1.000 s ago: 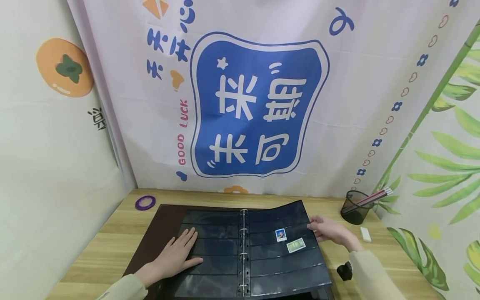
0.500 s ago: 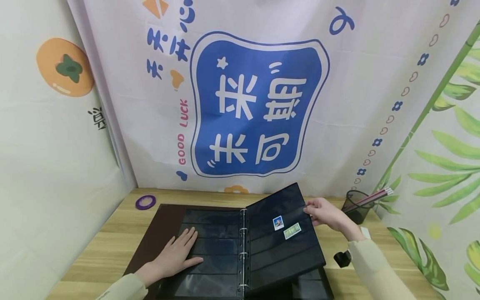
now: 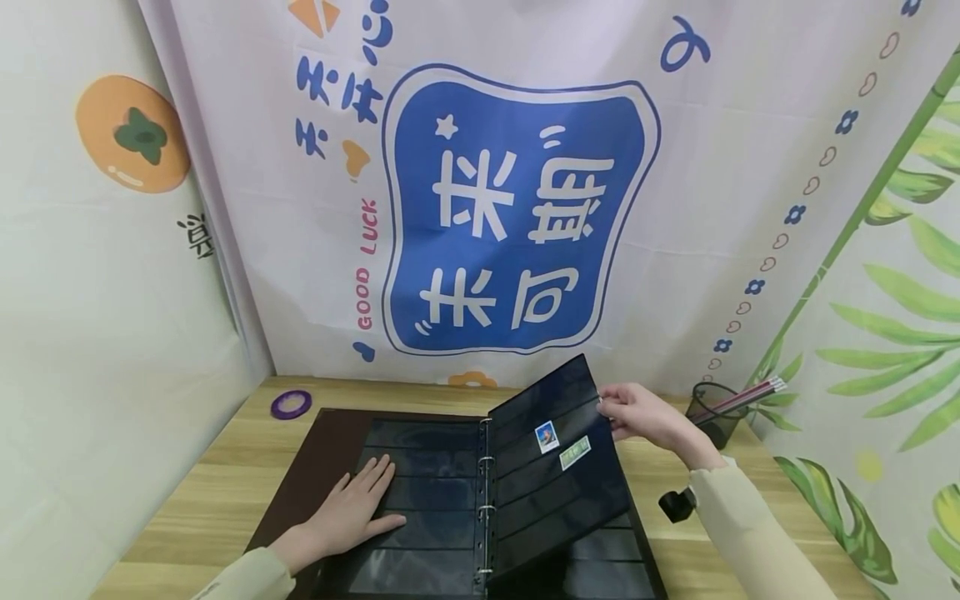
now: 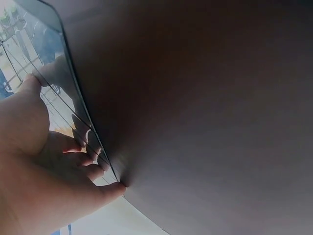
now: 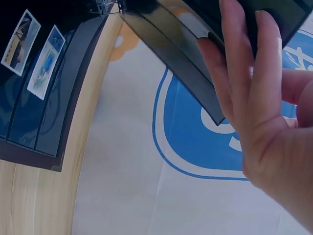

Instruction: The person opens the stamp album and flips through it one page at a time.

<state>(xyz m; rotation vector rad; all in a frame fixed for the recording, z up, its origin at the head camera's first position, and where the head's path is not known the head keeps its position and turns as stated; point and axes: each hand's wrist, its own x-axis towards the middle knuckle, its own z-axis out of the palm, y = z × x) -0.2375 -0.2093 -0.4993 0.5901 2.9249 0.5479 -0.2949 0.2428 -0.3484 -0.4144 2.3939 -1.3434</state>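
Note:
A ring-binder stamp album with a brown cover (image 3: pixel 330 446) lies open on the table. My left hand (image 3: pixel 351 510) rests on its black left page (image 3: pixel 438 492), fingers spread. In the left wrist view its little fingertip touches the brown cover beside the page edge. My right hand (image 3: pixel 637 412) pinches the outer edge of the right page (image 3: pixel 536 508), which is tilted up off the metal rings' (image 3: pixel 486 507) right side. On that page are a blue stamp (image 3: pixel 547 437) and a green stamp (image 3: pixel 575 453). In the right wrist view, two stamps (image 5: pixel 46 63) show on a page underneath.
A purple ring, like a tape roll (image 3: pixel 291 404), lies at the back left of the wooden table (image 3: pixel 195 492). At the back right stands a black mesh cup (image 3: pixel 716 417) with pencils. A printed cloth (image 3: pixel 517 217) hangs close behind the table.
My right hand has raised the page's outer edge and carried it up and left, uncovering part of the page beneath. My left hand has stayed in place.

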